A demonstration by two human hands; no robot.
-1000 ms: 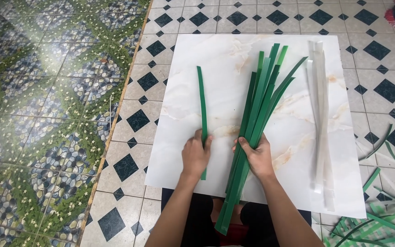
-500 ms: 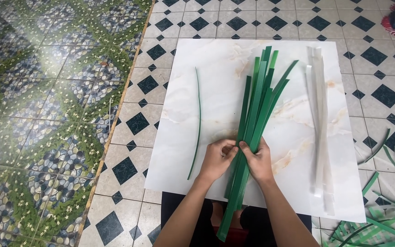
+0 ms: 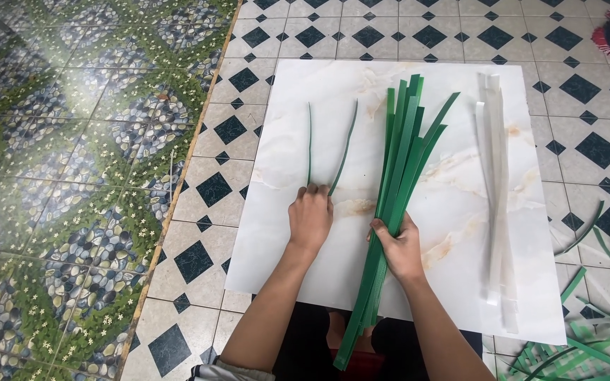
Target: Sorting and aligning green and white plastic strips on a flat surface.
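Since half a second ago: left hand (image 3: 310,215) has left the bundle and gone to 10 o'clock of it; two loose green strips (image 3: 309,144) now lie where one lay. Its fingers lie flat and together, pressing their near ends to the white marbled board (image 3: 453,282), apparently to keep them in place. Right hand (image 3: 398,247) is clamped round the green strip bundle (image 3: 404,148), which fans toward 12 o'clock. Strips thin, flat, glossy. Pale white strips (image 3: 495,169) lie at 3 o'clock.
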